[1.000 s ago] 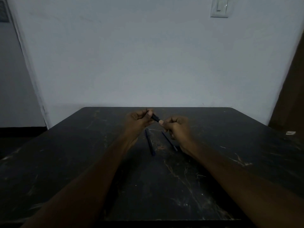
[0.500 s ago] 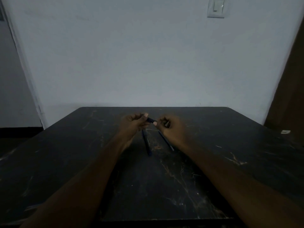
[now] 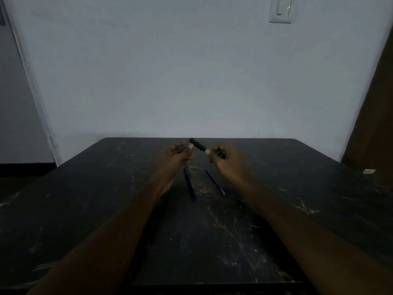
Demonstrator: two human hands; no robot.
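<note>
A short black pen (image 3: 198, 145) is held above the far middle of the dark marble table (image 3: 85, 199). My left hand (image 3: 176, 155) pinches its upper left end with curled fingers. My right hand (image 3: 223, 160) pinches its lower right end, fingers curled as well. Below the hands, two dark pen parts lie on the table: a thicker blue-black barrel (image 3: 189, 183) and a thin refill-like stick (image 3: 215, 182) to its right. The light is dim, so fine detail of the pen is hard to make out.
A pale wall rises right behind the table's far edge, with a light switch (image 3: 280, 9) at the upper right. A brown door (image 3: 376, 116) stands at the right. A small white object (image 3: 369, 171) lies near the table's far right corner.
Both hands have lifted the pen slightly and drawn a little apart, so more of the pen shows between the fingertips. The two parts on the table have not moved.
</note>
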